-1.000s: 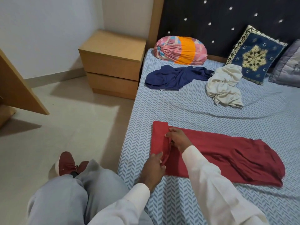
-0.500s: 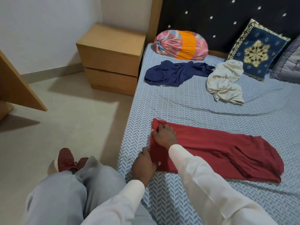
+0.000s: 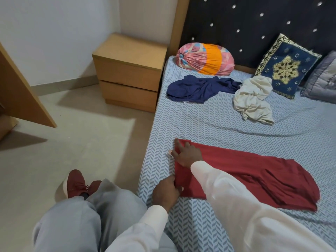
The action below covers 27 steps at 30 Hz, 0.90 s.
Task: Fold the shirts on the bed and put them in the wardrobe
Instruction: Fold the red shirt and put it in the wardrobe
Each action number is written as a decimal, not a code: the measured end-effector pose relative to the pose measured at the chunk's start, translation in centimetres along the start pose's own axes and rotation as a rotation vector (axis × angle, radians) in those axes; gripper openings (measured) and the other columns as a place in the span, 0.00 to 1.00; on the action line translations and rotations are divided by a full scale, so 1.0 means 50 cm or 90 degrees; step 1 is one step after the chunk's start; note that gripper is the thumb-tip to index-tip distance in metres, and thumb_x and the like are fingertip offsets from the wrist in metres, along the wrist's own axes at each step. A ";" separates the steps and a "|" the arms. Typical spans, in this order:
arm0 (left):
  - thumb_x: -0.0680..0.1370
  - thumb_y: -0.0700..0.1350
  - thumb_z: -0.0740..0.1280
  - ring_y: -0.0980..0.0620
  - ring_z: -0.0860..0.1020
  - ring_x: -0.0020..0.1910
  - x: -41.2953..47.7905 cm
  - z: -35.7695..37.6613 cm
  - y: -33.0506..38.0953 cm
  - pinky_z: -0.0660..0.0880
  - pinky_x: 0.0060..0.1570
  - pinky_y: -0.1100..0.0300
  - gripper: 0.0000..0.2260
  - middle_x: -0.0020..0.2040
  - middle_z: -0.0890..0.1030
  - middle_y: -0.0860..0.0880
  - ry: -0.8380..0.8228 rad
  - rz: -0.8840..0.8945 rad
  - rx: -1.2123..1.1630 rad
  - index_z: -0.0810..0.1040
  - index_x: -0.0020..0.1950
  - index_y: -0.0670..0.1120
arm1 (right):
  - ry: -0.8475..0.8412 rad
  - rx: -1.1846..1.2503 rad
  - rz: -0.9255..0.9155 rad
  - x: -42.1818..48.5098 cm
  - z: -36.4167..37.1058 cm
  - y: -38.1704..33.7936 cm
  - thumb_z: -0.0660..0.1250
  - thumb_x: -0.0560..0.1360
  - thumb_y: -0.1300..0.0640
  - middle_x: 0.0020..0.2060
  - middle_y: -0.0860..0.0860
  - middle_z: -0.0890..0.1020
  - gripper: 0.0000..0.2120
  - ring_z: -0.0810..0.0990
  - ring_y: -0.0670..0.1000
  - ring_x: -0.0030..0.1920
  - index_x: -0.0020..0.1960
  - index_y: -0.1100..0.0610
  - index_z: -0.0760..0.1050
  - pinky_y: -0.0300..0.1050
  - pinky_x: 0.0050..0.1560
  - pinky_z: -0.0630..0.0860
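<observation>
Head view: one bed (image 3: 200, 124) with a blue herringbone sheet, carrying three shirts. Red shirt (image 3: 254, 175): laid out in a long narrow band along the near part of the bed, its left end close to the mattress edge, its right end rumpled. Right hand (image 3: 187, 154): flat on the left end of the red shirt, fingers straight and spread, pressing the cloth down. Left hand (image 3: 166, 192): fingers curled, pinching the near left corner of the same shirt. Navy shirt (image 3: 198, 89): crumpled, further up the bed. Cream shirt (image 3: 252, 100): crumpled, just right of the navy one, their edges touching. Pink and orange bolster (image 3: 203, 59), blue embroidered cushion (image 3: 287, 66), grey pillow (image 3: 325, 77): against the dark studded headboard (image 3: 254, 20). Wooden nightstand (image 3: 127, 71): on the floor, beside the bed's left edge.
</observation>
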<state>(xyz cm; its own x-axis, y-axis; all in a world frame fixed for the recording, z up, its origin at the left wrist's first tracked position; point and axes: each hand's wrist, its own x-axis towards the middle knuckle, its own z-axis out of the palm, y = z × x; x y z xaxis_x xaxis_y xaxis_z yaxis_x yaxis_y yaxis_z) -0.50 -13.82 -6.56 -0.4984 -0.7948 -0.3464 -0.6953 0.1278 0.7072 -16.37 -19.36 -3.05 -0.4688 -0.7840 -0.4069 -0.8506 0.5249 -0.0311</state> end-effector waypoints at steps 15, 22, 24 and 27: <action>0.72 0.49 0.73 0.48 0.82 0.49 0.013 -0.014 -0.017 0.78 0.57 0.51 0.15 0.51 0.84 0.48 -0.111 -0.080 -0.287 0.81 0.56 0.46 | 0.072 -0.028 -0.031 -0.047 -0.032 -0.093 0.60 0.75 0.61 0.59 0.57 0.78 0.25 0.79 0.61 0.57 0.71 0.53 0.64 0.50 0.50 0.75; 0.64 0.50 0.73 0.46 0.84 0.42 0.001 -0.179 -0.063 0.81 0.46 0.50 0.09 0.41 0.85 0.48 -0.016 -0.078 -0.230 0.81 0.42 0.49 | 0.098 0.018 -0.069 -0.055 -0.084 -0.227 0.59 0.77 0.64 0.60 0.59 0.80 0.15 0.78 0.61 0.62 0.61 0.61 0.77 0.50 0.58 0.75; 0.67 0.46 0.73 0.46 0.84 0.41 -0.009 -0.249 -0.080 0.82 0.42 0.49 0.05 0.41 0.85 0.46 0.044 -0.099 -0.212 0.80 0.40 0.48 | 0.115 0.071 -0.100 -0.060 -0.109 -0.283 0.60 0.77 0.64 0.59 0.59 0.80 0.14 0.79 0.61 0.61 0.61 0.61 0.77 0.49 0.57 0.75; 0.72 0.39 0.71 0.46 0.83 0.39 -0.038 -0.337 -0.093 0.83 0.34 0.51 0.03 0.41 0.82 0.45 0.139 -0.118 -0.198 0.79 0.41 0.45 | 0.104 0.174 -0.135 -0.066 -0.132 -0.362 0.64 0.75 0.61 0.57 0.58 0.81 0.11 0.81 0.60 0.58 0.56 0.59 0.78 0.48 0.52 0.77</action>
<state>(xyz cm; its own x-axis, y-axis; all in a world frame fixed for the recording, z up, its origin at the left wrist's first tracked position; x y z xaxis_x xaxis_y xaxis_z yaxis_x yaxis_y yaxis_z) 12.41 -22.94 1.19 -0.2349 -0.8991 -0.3693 -0.5568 -0.1870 0.8094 -1.00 -28.44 4.89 -0.3396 -0.9158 -0.2144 -0.8484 0.3967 -0.3506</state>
